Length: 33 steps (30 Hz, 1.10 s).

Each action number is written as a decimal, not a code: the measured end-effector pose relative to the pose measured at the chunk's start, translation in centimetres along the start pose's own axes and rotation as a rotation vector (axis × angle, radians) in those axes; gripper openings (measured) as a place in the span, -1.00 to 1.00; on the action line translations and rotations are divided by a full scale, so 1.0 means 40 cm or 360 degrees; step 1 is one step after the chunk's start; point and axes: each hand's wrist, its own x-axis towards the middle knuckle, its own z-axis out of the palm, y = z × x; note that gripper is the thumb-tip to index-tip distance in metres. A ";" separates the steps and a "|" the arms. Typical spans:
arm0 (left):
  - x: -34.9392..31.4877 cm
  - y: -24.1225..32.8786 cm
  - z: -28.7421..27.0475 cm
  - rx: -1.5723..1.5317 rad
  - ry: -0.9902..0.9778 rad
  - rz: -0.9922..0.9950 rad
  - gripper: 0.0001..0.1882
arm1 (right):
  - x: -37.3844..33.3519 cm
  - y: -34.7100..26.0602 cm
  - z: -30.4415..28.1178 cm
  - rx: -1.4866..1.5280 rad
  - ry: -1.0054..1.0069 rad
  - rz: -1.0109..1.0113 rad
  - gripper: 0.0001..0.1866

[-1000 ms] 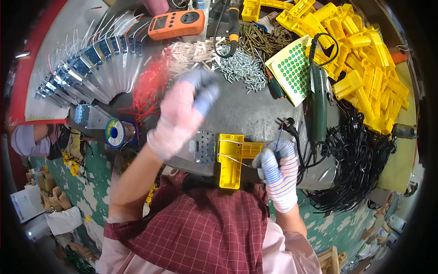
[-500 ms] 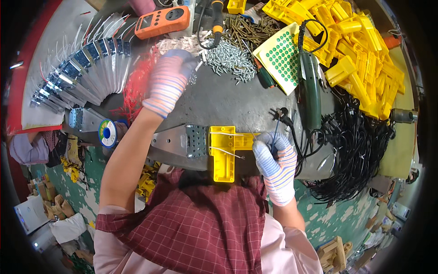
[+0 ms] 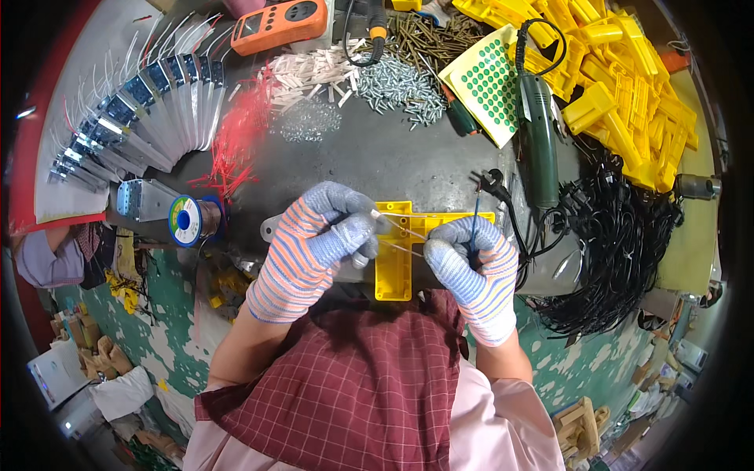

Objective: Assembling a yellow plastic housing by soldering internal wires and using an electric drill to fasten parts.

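My left hand point(image 3: 322, 243), in a striped glove, pinches a small white piece point(image 3: 375, 213), perhaps a short sleeve; its kind is hard to make out. Opposite it, my gloved right hand point(image 3: 471, 271) is closed on a thin wire point(image 3: 408, 231) whose end points toward the left fingertips. A blue wire point(image 3: 477, 206) rises from the right hand toward a black power cord point(image 3: 495, 185). Beneath both hands lies an open yellow plastic housing point(image 3: 393, 281), with pale wires across it. My left hand hides most of a metal plate point(image 3: 269, 228).
Piles of white sleeves point(image 3: 310, 69), clear small bits point(image 3: 308, 119), silver screws point(image 3: 400, 90) and red wires point(image 3: 234, 149) lie beyond. A solder spool point(image 3: 187, 221) and metal parts point(image 3: 149, 110) stand left. Right are a green tool point(image 3: 537, 141), black cords point(image 3: 613, 251) and yellow housings point(image 3: 636, 94).
My left hand has come back from the small-parts piles to the yellow housing, now pinching a small white piece. My right hand stays near its place, still closed on the wire.
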 end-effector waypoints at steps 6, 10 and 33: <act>-0.007 -0.015 0.009 0.0126 -0.0033 0.0141 -0.83 | -0.010 -0.012 -0.014 -0.0013 -0.0044 0.0024 -0.87; -0.013 -0.015 0.009 0.0206 -0.0055 0.0266 -0.85 | -0.011 -0.016 -0.009 -0.0014 -0.0016 0.0001 -0.87; 0.011 0.020 -0.008 0.1774 -0.0296 0.1252 -0.81 | 0.002 -0.021 -0.017 -0.0210 -0.0064 0.0033 -0.87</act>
